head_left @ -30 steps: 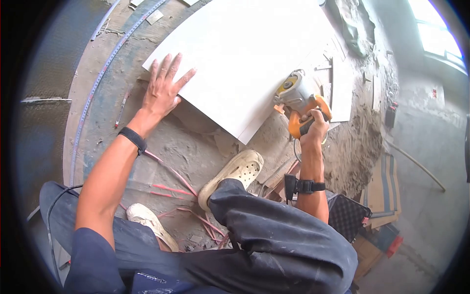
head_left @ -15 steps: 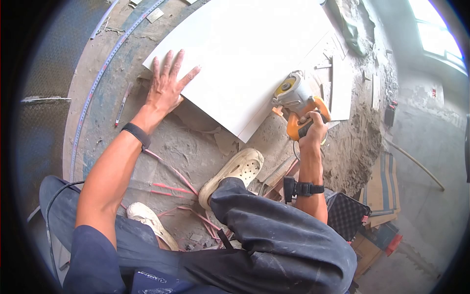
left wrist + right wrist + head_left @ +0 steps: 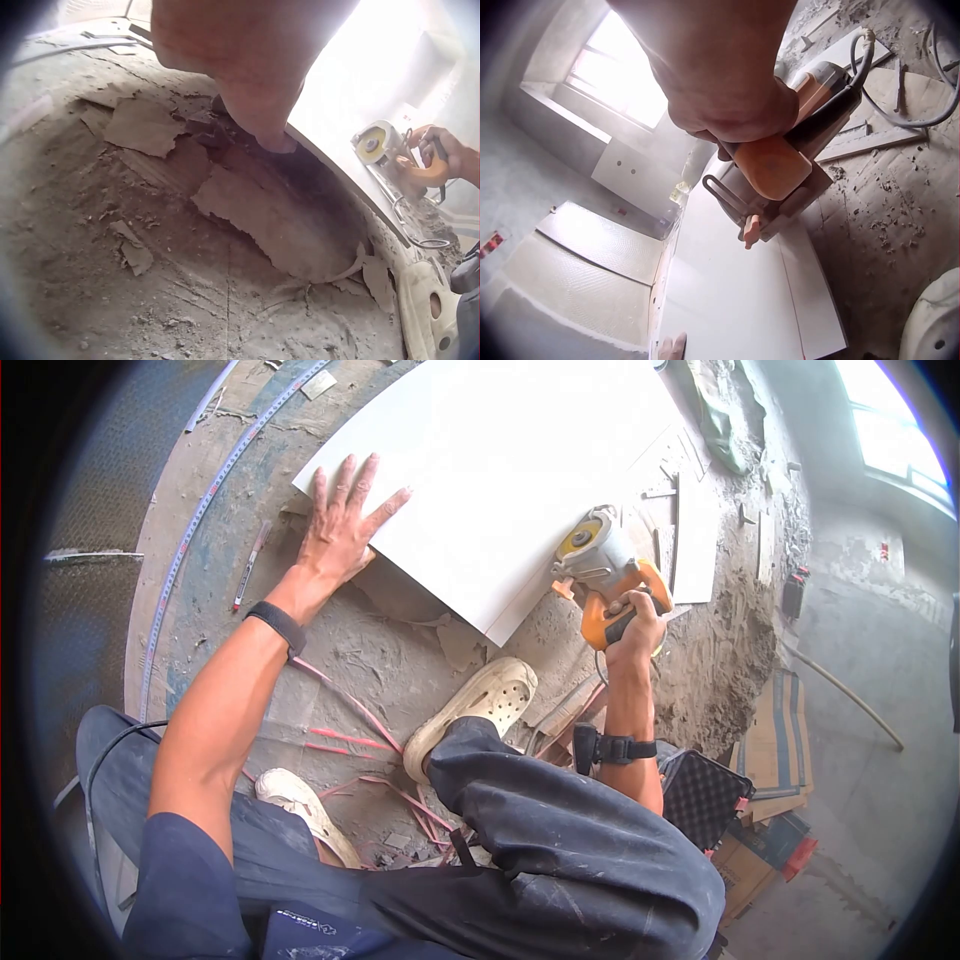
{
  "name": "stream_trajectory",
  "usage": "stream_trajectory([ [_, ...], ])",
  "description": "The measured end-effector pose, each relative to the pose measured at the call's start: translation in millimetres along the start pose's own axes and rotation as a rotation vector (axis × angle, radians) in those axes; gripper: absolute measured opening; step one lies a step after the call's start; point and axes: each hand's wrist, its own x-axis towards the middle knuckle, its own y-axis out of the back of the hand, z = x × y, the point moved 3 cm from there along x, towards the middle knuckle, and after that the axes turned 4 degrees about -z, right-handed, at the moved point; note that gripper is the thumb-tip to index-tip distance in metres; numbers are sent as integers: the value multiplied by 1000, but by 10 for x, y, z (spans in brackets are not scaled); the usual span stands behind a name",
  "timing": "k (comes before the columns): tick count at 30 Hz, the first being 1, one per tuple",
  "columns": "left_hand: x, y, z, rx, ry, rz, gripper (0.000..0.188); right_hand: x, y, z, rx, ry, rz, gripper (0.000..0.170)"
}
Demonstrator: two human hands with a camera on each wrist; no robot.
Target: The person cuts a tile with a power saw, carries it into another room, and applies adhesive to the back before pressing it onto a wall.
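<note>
Evidently the power cutter [image 3: 592, 552] is gripped by its handle [image 3: 596, 626] in the right hand [image 3: 638, 625] at two o'clock in the head view, its cutting rim hidden, while the glare-washed white board [image 3: 480, 490] at twelve is touched by the left hand [image 3: 338, 540], fingers spread, at ten, thumb [image 3: 266, 124] seemingly tucked beneath.

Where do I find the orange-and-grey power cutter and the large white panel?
Orange-and-grey power cutter [image 3: 610, 561]: head view, on its grey body.
Large white panel [image 3: 480, 520]: head view, on its broad top face.
</note>
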Motion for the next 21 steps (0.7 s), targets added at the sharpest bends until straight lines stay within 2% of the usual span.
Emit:
stream_trajectory([
  [2,9,-15,-6,72,6,-10,109,-3,23,29,5,-11,3,23],
  [8,4,6,12,65,18,-50,108,-73,1,11,-27,-28,44,24],
  [15,8,-6,-5,32,12,-39,108,13,5,27,-16,-32,1,23],
  [21,20,-34,-11,102,39,-116,110,57,-72,-42,9,-24,36,22],
])
